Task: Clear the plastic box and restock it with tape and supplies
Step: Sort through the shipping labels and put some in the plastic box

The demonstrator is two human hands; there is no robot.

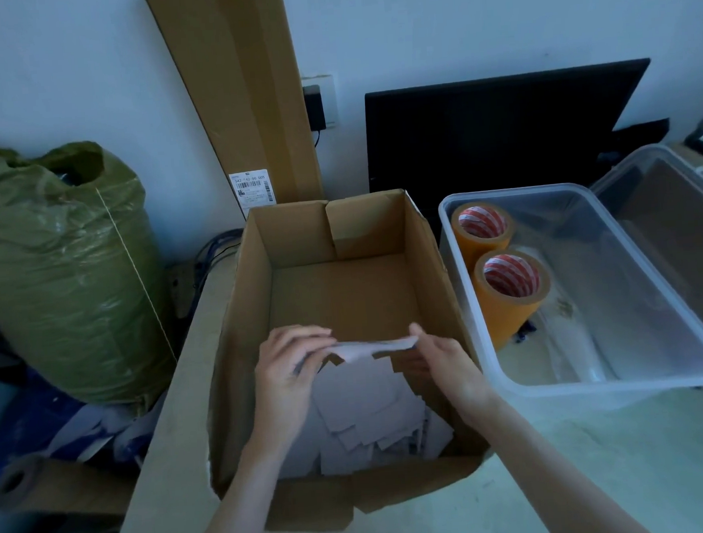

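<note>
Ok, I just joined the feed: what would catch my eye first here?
Front and centre, the left hand and right hand pinch a pale sheet between them over the open cardboard box, whose near end holds loose paper scraps. To its right sits the clear plastic box, with two orange tape rolls standing against its left wall. A bulging green sack fills the far left.

Open room in plastic box (677,372) right of two tape rolls (503,264); cardboard box (231,358) walls alongside.
</note>
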